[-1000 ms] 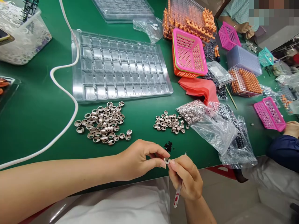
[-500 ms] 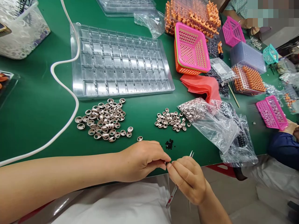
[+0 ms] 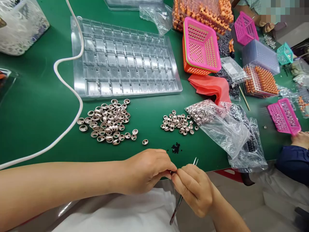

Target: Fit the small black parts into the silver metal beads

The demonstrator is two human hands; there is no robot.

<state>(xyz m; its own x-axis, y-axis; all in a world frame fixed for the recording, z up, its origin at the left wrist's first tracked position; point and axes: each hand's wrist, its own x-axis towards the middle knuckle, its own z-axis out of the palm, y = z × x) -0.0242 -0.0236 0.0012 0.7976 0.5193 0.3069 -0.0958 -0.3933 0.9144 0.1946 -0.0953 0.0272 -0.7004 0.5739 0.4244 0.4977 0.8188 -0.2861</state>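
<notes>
Green mat covers the table; both hands meet at its near edge. Left hand has thumb + fingertips pinched together on a tiny part, mostly hidden btw the fingers, can't tell what it is. Right hand is pressed up against those fingertips, its fingers closed round tweezers: tips poke up just past the knuckles, handle runs down out of the palm toward the lap. Just beyond the fingertips sits a small heap of black bits. One loose metal cup lies just above the left knuckles, w/ the big cup pile further out to the left of it. Smaller cup pile sits beyond the black bits, touching the mouth of a clear bag of more cups, which is out past the right hand. Clear tray w/ rows of pockets lies well beyond the piles. White hose snakes past the tray's left side. Pink basket far out to the right; red cloth near it. Another person's sleeve at the right edge, well apart.
</notes>
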